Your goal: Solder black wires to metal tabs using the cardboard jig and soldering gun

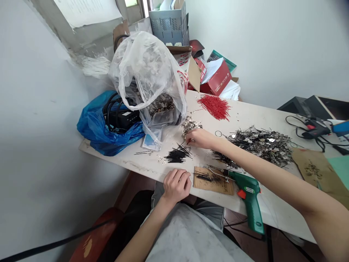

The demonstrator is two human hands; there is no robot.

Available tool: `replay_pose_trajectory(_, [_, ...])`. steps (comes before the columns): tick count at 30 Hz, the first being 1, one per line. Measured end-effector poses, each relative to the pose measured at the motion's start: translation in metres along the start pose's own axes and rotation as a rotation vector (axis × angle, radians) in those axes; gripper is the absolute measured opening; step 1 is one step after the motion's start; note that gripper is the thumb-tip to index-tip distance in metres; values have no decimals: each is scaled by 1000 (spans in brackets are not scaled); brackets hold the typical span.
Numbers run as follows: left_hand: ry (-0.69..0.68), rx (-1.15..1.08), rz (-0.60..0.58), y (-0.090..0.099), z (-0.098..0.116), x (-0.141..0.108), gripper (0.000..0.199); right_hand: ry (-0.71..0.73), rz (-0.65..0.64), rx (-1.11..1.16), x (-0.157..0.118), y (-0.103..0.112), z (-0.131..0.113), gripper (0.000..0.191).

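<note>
My right hand [201, 138] reaches across the table to the near side of a small heap of silvery metal pieces [190, 124]. Its fingers are curled together, and whatever is between them is too small to tell. At the table's front edge rests my left hand [177, 184], closed, with anything inside hidden. Just beyond it lies a bundle of short black wires [178, 154]. To its right, a wooden board [200, 183] carries several black wires, and the nozzle of a green soldering gun [249, 189] extends over it.
A large pile of metal pieces with black wires [261, 145] spreads under and beyond my right forearm. Red wires [215, 106] lie farther back. A clear plastic bag [152, 69] and a blue bag [95, 123] stand left. Cardboard [313, 167] and a black-bodied tool [316, 127] are right.
</note>
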State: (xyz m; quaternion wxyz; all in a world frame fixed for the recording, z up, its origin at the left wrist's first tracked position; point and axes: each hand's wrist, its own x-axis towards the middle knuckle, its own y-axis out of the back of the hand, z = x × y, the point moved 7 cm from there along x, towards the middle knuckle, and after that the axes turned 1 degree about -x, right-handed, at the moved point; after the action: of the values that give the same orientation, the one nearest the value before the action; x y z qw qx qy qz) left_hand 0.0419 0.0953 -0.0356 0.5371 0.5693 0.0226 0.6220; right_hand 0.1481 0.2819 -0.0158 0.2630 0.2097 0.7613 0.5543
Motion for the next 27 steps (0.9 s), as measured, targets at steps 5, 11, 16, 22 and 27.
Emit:
replay_pose_trajectory(5, [3,5,-1,0,0,0,14,-60,37,-41,-2,6,3,21])
replay_pose_trajectory(11, [2,5,0,0,0,1,15,-5,8,-7,-2,6,-18,20])
replay_pose_trajectory(16, [5,7,1,0,0,0,15,-16,-28,9,1,-2,-22,22])
replay_pose_trajectory(22, [6,16,-4,0,0,0,14,6,-54,35,1,2,-15,22])
replay_pose_trajectory(27, [9,16,-6,0,0,0,14,-56,-4,0,-1,18,1,20])
